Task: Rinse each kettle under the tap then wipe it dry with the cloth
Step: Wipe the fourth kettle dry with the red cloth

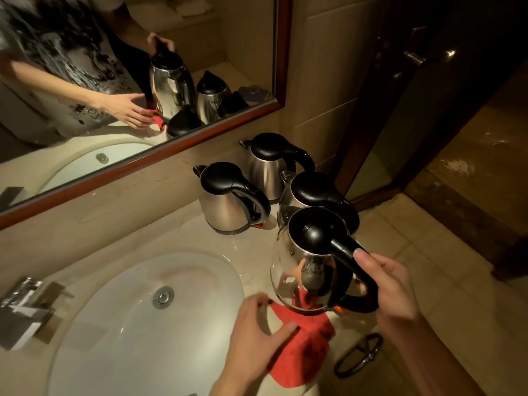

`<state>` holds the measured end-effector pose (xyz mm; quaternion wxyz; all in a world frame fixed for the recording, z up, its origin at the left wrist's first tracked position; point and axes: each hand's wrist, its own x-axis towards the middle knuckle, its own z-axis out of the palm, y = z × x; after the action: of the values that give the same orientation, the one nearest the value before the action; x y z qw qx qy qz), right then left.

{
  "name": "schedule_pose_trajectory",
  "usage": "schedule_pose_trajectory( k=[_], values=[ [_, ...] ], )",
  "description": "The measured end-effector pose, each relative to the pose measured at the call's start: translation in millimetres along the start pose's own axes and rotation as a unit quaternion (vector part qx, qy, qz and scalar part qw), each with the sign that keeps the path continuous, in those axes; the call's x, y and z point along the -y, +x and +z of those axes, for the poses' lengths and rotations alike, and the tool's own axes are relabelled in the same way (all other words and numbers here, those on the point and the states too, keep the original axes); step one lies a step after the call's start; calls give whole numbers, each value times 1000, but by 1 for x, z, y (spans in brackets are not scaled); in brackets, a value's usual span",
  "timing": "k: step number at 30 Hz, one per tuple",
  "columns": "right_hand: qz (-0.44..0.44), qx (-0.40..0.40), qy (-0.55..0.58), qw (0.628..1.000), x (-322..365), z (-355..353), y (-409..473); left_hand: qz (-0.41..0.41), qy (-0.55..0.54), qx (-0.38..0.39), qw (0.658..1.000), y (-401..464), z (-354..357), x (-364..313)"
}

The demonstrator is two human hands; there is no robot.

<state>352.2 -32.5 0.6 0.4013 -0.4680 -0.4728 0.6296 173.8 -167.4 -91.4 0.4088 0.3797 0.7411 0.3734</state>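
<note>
With our right hand [391, 284] clamped round the kettle [311, 264] handle, we should close our spread left hand [257, 330] on the red cloth [308, 347] near the sink [85, 324], then wipe evenly.

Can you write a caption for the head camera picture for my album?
Right hand lifts a kettle over the red cloth as the left hand reaches.
</note>
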Motion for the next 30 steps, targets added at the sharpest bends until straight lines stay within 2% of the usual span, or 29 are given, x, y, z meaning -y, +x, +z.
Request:
schedule_pose_trajectory(
  k=[4,6,11,16,23,30],
  values=[
    [-11,28,-12,999,2,1,4,109,-31,22,993,26,-20,-51],
    [-13,51,-4,999,1,4,8,134,-40,12,990,42,-19,-59],
    [-11,109,-31,994,-10,22,28,133,-51,-42,989,60,-33,-52],
    [7,132,-43,990,-17,43,51,111,-57,-92,988,67,-39,-36],
    [17,161,-91,983,-27,56,72,77,-50,-114,989,79,-46,-20],
    [-24,171,-122,977,-21,48,74,82,-57,-129,987,77,-34,-20]
  ],
)
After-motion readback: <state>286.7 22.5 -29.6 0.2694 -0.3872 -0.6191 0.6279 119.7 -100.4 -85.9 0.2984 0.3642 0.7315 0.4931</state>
